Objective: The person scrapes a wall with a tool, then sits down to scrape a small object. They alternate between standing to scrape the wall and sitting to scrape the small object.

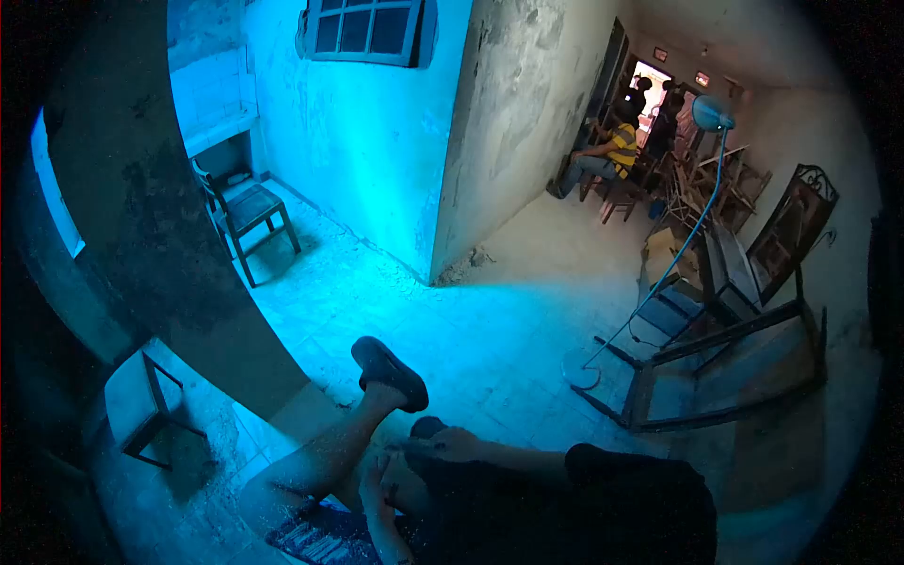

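Observation:
In the dim lower middle of the head view, my right hand (447, 443) reaches in from the right over my lap, its fingers drawn together. A small dark shape shows at its fingertips, too faint to name. My left hand (375, 478) comes up from the bottom edge and is close to the right one, but shadow hides its fingers. Below and around them are my bare legs, one crossed over, with a dark clog (391, 374) on the raised foot. Patterned dark cloth (325, 537) lies under the left leg.
A blue floor lamp (713, 114) with a round base stands right of my feet. Near it lie an overturned wooden frame (725, 377), boxes (670, 259) and piled furniture. Chairs (252, 207) stand left, beyond a pillar (160, 188). A person in a yellow striped shirt (621, 146) sits farther back.

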Action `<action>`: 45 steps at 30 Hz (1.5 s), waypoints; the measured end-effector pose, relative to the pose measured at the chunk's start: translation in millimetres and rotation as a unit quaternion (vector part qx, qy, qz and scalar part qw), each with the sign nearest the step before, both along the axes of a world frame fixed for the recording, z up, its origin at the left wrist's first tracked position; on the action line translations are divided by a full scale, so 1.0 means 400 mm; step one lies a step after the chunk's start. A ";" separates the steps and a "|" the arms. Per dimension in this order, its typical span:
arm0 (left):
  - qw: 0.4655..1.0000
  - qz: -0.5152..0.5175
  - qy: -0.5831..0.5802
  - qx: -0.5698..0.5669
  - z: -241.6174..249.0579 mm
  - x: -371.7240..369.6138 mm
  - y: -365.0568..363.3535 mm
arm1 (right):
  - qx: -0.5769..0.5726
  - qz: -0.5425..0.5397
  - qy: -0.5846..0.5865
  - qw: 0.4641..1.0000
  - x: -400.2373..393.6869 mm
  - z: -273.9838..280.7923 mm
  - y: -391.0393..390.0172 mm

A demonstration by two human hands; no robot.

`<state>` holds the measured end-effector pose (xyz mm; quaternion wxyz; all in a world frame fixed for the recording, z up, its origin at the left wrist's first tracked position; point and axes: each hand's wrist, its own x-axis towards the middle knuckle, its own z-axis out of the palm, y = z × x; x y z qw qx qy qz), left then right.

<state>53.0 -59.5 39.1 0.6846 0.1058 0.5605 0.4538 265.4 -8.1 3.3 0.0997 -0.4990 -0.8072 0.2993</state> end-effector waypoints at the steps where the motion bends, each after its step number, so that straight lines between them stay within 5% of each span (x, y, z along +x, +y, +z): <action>1: 1.000 0.002 0.003 -0.006 0.008 -0.002 -0.002 | -0.013 -0.058 -0.031 0.998 0.013 -0.016 0.002; 2: 0.999 -0.013 0.003 0.036 0.023 0.000 -0.002 | -0.031 -0.112 -0.062 0.991 0.014 0.007 0.000; 4: 0.998 -0.023 -0.004 0.061 0.004 -0.007 -0.006 | -0.296 -0.229 0.085 0.923 0.052 0.021 0.033; 5: 0.999 -0.018 -0.013 0.049 -0.035 -0.011 0.001 | -0.283 -0.148 0.079 0.944 0.165 -0.205 0.099; 6: 0.998 -0.012 -0.011 0.053 -0.040 -0.010 -0.004 | -0.182 -0.068 0.055 0.979 0.136 -0.063 0.124; 7: 0.998 -0.005 -0.008 0.058 -0.038 -0.010 -0.002 | -0.148 -0.127 0.119 0.974 0.141 -0.023 0.150; 8: 0.999 -0.003 0.001 0.034 -0.039 -0.006 0.004 | -0.241 -0.255 0.338 0.873 0.150 0.018 0.181; 10: 1.000 0.013 0.010 0.017 -0.009 -0.003 0.007 | 0.074 -0.341 0.111 0.930 0.082 0.206 0.190; 11: 0.999 0.027 0.011 0.027 0.013 0.000 0.005 | 0.205 -0.352 0.163 0.899 0.114 0.131 0.238; 13: 0.999 0.040 0.008 0.017 0.025 -0.001 0.016 | 0.235 -0.323 0.308 0.864 0.033 0.242 0.225; 15: 0.999 0.049 0.005 0.017 0.025 -0.002 0.010 | 0.247 -0.334 0.005 0.910 0.052 0.149 0.215; 17: 1.000 0.017 -0.003 0.006 0.016 -0.006 0.015 | 0.076 -0.206 -0.180 0.959 0.044 0.102 0.151; 19: 0.999 0.005 0.033 -0.035 0.012 -0.005 0.026 | 0.068 -0.207 -0.221 0.951 0.049 0.046 0.095; 28: 0.999 0.052 0.004 -0.004 0.031 0.001 0.026 | 0.033 -0.151 -0.226 0.962 0.101 0.025 0.057; 30: 0.997 0.055 0.024 -0.040 0.035 0.002 0.024 | 0.069 -0.209 -0.228 0.949 0.074 0.129 0.125; 31: 0.997 0.055 0.024 -0.044 0.017 0.001 0.021 | 0.209 -0.189 -0.176 0.943 0.089 0.148 0.155; 35: 0.999 0.043 -0.010 0.005 -0.025 -0.002 0.022 | 0.342 -0.223 0.081 0.909 0.037 0.395 0.267; 38: 0.999 0.044 0.001 0.015 -0.012 0.000 0.025 | 0.388 -0.232 0.182 0.873 -0.002 0.425 0.277; 40: 0.999 0.049 0.009 0.021 -0.012 -0.003 0.026 | 0.407 -0.268 0.067 0.871 0.009 0.279 0.250; 41: 0.998 0.056 0.002 0.003 -0.019 -0.002 0.026 | 0.283 -0.245 -0.049 0.926 0.030 0.172 0.217; 43: 0.998 0.065 -0.001 -0.012 -0.026 -0.002 0.019 | 0.102 -0.105 -0.268 0.952 0.071 0.051 0.104; 45: 0.999 0.046 0.022 -0.008 -0.034 -0.005 0.027 | 0.064 -0.109 -0.256 0.958 0.062 0.056 0.014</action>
